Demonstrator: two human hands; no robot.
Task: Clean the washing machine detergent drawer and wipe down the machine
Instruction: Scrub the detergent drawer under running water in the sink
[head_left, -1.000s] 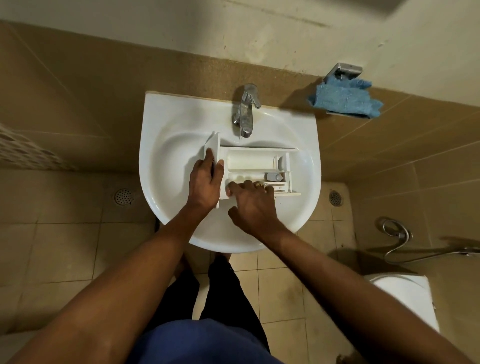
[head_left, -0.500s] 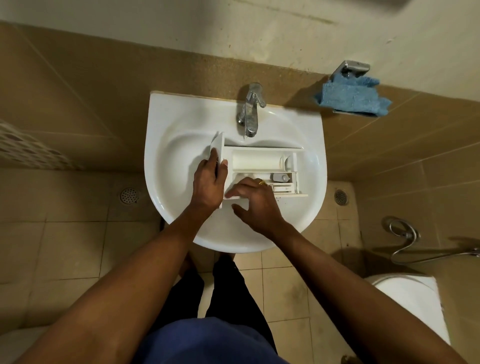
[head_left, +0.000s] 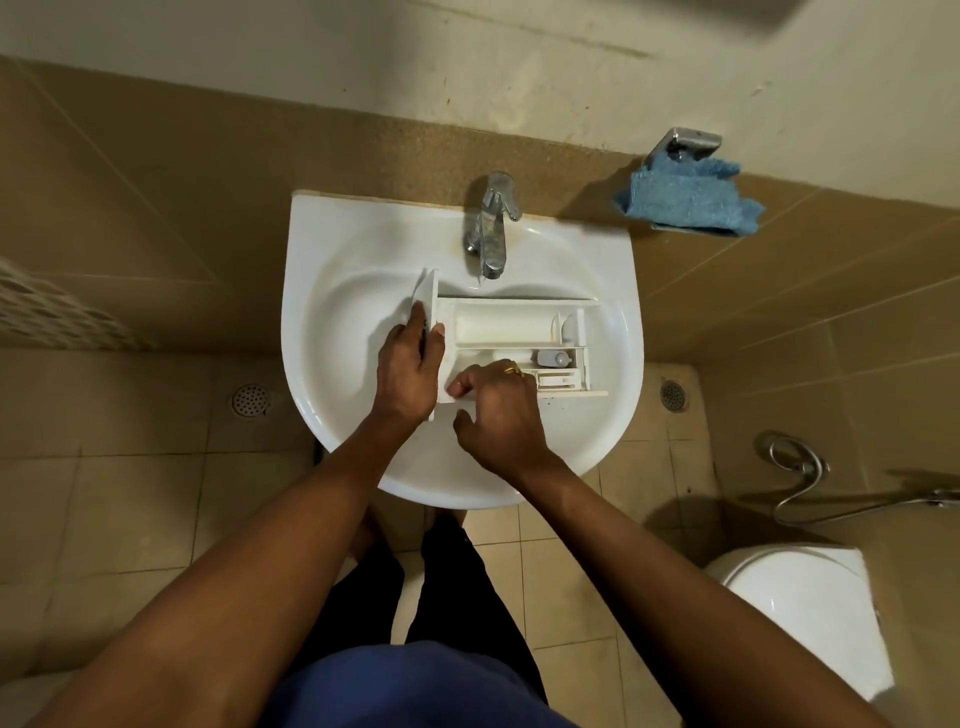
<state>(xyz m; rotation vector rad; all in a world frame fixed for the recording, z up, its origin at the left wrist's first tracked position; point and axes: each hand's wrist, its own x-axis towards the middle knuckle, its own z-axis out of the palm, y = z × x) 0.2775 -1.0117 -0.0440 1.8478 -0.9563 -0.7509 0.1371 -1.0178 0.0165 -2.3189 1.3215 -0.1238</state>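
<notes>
The detergent drawer (head_left: 498, 325) lies in the sink (head_left: 618, 332) just under the tap (head_left: 488, 228), its long axis running left to right and its front panel at the left end. The left hand (head_left: 410, 364) grips that panel, fingers outside, thumb inside. The right hand (head_left: 498, 405) curls its fingers over the near wall into the nearest compartment, with the far compartments lying beyond it, towards the tap.
</notes>
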